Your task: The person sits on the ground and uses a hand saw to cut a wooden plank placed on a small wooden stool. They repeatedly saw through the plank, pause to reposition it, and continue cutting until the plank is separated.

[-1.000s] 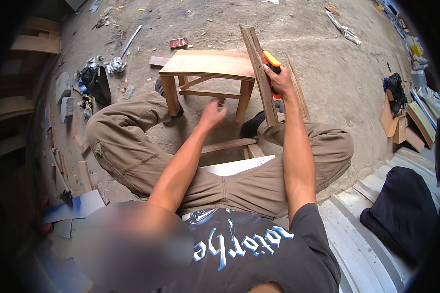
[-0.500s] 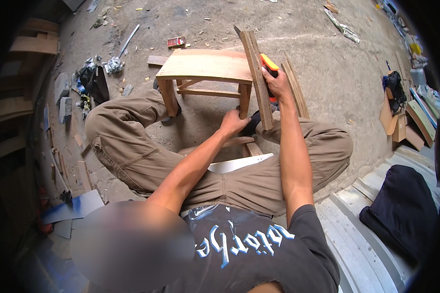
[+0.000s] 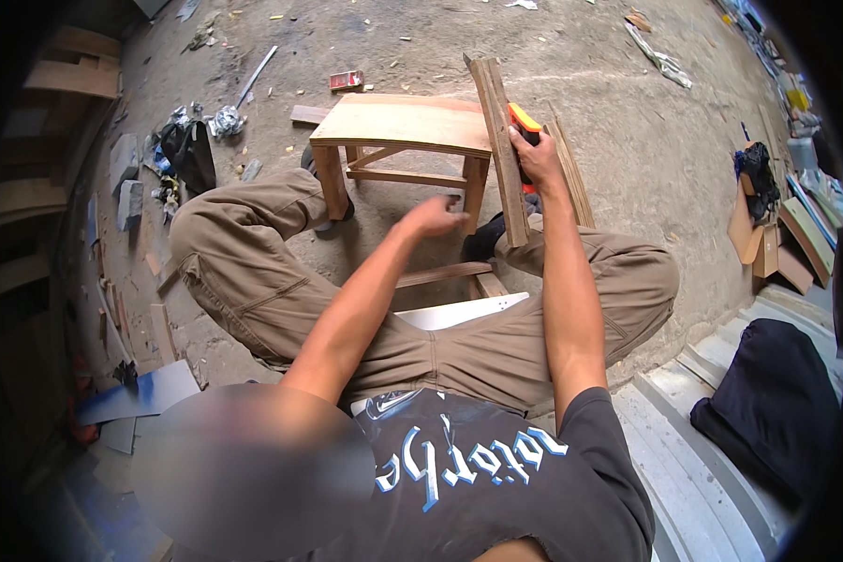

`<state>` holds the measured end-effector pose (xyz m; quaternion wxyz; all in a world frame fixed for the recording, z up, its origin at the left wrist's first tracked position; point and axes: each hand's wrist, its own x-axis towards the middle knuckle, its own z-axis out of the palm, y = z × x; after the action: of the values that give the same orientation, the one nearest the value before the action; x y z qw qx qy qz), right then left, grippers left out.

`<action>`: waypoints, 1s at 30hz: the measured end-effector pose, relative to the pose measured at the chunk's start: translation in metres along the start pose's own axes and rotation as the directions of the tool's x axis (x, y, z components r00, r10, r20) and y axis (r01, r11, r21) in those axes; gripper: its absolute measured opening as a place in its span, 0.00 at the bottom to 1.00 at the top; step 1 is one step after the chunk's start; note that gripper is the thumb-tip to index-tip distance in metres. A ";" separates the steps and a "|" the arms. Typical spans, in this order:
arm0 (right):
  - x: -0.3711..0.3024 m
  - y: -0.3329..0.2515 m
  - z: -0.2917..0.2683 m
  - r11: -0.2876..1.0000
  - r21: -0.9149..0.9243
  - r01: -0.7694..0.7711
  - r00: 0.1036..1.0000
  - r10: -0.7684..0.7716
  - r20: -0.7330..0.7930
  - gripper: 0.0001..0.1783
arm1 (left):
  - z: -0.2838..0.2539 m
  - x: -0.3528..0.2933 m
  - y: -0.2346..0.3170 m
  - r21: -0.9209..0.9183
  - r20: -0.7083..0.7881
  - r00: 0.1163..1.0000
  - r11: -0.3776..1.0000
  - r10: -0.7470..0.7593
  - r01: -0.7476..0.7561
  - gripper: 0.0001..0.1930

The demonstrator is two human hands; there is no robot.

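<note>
A small wooden stool stands on the dirt floor between my knees. A rough wooden plank leans upright against its right side. My right hand grips an orange and black tool held against that plank. My left hand hovers just in front of the stool's right front leg, its fingers curled together; nothing shows in it. Under my thighs lie a wooden rail and a white board.
A small red box and a wood offcut lie behind the stool. Dark scrap and debris sit at the left, cardboard boxes at the right. A dark bag rests on pale steps at lower right.
My left hand has shifted a little to the right in front of the stool and its fingers have drawn together. My right hand has stayed on the tool at the plank.
</note>
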<state>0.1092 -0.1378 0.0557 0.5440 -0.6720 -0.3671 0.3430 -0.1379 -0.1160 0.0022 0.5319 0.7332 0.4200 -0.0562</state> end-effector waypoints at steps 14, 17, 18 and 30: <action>0.016 -0.011 0.015 0.999 -0.033 0.021 0.998 -0.023 -0.058 0.19 | -0.190 -0.014 -0.087 0.048 -0.928 0.371 0.995 0.013 0.085 0.32; 0.013 -0.008 0.005 0.996 -0.083 0.026 0.995 -0.034 -0.095 0.19 | -0.184 -0.005 -0.096 -0.116 -0.769 0.633 0.993 -0.083 -0.011 0.36; 0.012 -0.003 0.001 0.990 -0.134 0.030 0.992 -0.047 -0.119 0.19 | -0.178 -0.003 -0.095 -0.124 -0.754 0.654 0.992 -0.070 -0.036 0.35; -0.002 0.041 -0.024 0.996 -0.080 -0.040 0.939 0.010 -0.345 0.16 | -0.171 0.001 -0.112 -0.136 -0.699 0.706 0.990 -0.115 0.026 0.32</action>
<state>0.1335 -0.1571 0.0202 0.5660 -0.7491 -0.2722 0.2111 -0.2750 0.0349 -0.0073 0.3706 0.6504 0.6212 0.2318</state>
